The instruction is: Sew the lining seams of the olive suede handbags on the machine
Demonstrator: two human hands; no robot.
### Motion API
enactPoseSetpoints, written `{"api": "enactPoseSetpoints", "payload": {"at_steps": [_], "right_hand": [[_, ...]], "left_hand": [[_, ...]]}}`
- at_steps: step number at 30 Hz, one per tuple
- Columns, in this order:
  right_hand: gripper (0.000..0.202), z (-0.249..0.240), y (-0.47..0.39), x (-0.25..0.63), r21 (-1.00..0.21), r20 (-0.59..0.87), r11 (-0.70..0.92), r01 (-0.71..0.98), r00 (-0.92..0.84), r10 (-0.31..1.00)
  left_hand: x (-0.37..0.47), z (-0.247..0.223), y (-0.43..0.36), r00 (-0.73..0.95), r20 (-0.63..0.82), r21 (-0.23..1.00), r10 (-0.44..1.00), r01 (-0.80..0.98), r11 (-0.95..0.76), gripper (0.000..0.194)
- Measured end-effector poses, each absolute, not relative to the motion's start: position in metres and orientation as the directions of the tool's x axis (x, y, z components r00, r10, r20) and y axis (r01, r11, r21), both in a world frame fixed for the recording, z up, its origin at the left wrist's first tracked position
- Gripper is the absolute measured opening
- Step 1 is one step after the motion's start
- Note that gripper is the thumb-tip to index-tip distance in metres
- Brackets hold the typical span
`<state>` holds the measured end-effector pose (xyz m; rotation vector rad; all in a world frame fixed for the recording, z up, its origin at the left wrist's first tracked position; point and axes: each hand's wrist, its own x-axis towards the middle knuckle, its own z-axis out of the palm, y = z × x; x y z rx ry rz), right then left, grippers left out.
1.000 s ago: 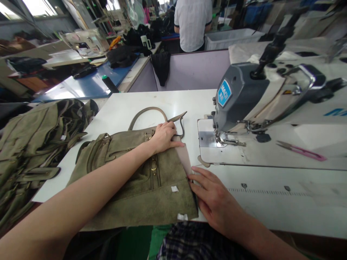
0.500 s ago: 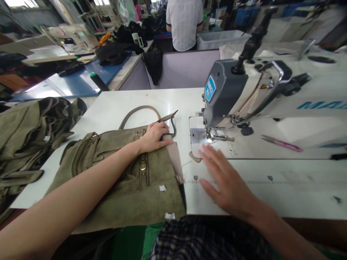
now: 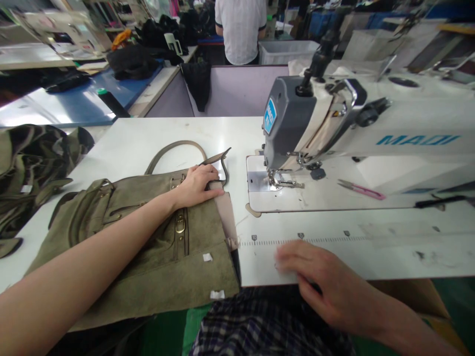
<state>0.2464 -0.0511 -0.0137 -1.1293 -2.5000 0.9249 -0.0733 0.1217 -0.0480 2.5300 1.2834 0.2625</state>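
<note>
An olive-green bag (image 3: pixel 208 227) with buckles, stitched pockets and a looped handle lies on the white sewing table. My left hand (image 3: pixel 196 185) rests across its upper right edge beside a loose strap end, fingers bent over the material and thumb stretched out; their tips are partly hidden. Two small white tags (image 3: pixel 207 257) show on the lower panel. My right hand (image 3: pixel 319 277) hovers at the table's front edge, fingers loosely bent and apart from the thumb, blurred at the tips, with nothing seen in it. The sewing machine (image 3: pixel 289 123) stands beyond, its presser foot right of the bag.
Pink-handled thread snips (image 3: pixel 361 189) lie on the machine bed. A printed ruler (image 3: pixel 274 242) runs along the table front. More olive bag pieces (image 3: pixel 33 173) are heaped at the left. Behind a low partition (image 3: pixel 241 91), a person in a white shirt (image 3: pixel 241 29) stands near a grey bin (image 3: pixel 287 52).
My right hand has drawn back from near the needle plate toward the front edge, its fingers bending. My left hand stays on the bag. The view has shifted slightly right.
</note>
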Motion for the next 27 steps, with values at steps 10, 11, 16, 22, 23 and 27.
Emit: {"api": "enactPoseSetpoints", "payload": {"at_steps": [10,11,16,22,23,27], "right_hand": [[0.063,-0.024,-0.039,0.214,-0.532,0.093,0.611,0.586,-0.676,0.731],[0.072,-0.03,-0.036,0.204,-0.51,0.073,0.66,0.552,-0.736,0.673],[0.074,-0.049,-0.045,0.172,-0.479,0.074,0.745,0.464,-0.824,0.561],[0.055,-0.06,-0.05,0.157,-0.485,0.24,0.727,0.486,-0.726,0.645],[0.053,-0.061,-0.048,0.155,-0.471,0.265,0.729,0.496,-0.709,0.653],[0.038,-0.065,-0.037,0.154,-0.383,0.395,0.801,0.459,-0.703,0.592]], "left_hand": [[-0.065,-0.047,0.114,0.6,0.036,0.401,0.799,0.724,-0.561,0.034],[-0.064,-0.046,0.111,0.606,0.034,0.398,0.795,0.721,-0.567,0.034],[-0.061,-0.041,0.1,0.621,0.029,0.401,0.783,0.711,-0.578,0.029],[-0.057,-0.043,0.098,0.604,0.033,0.383,0.796,0.728,-0.569,0.027],[-0.056,-0.044,0.097,0.602,0.036,0.378,0.798,0.731,-0.568,0.027],[-0.051,-0.043,0.088,0.596,0.056,0.35,0.801,0.74,-0.574,0.027]]}}
